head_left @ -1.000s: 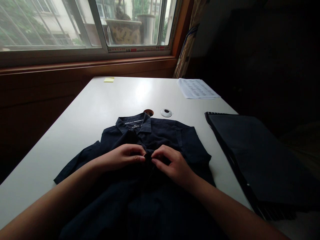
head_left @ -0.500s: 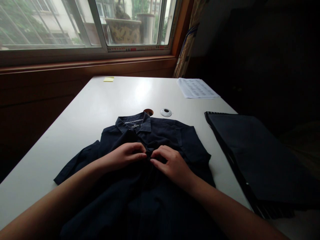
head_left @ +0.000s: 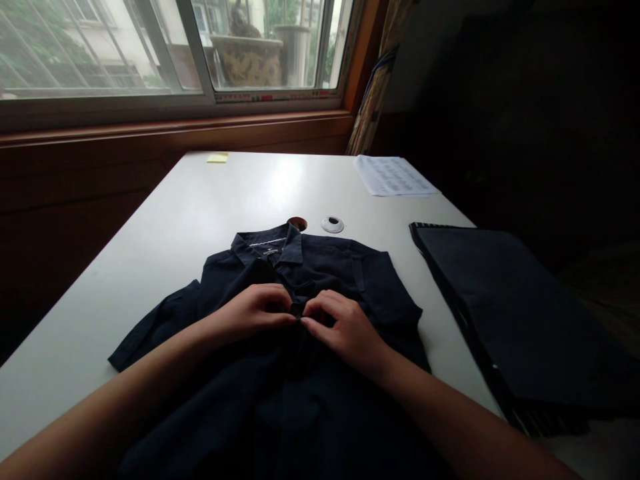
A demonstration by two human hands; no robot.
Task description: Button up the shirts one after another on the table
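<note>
The left hand [head_left: 255, 310] and right hand [head_left: 347, 327], fingers nearly closed, pinch the front of a dark shirt [head_left: 290, 380]; papers [head_left: 397, 177] lie by the tabletop's [head_left: 150, 240] far right corner.

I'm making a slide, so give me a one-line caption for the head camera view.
Left hand and right hand pinch the front of a dark shirt on a white table.

Light comes in through the window [head_left: 197, 53] at the upper left. The table [head_left: 240, 200] shines white near the top middle. The upper right is almost black, and the shirt [head_left: 290, 393] gets very dark at the bottom.
</note>
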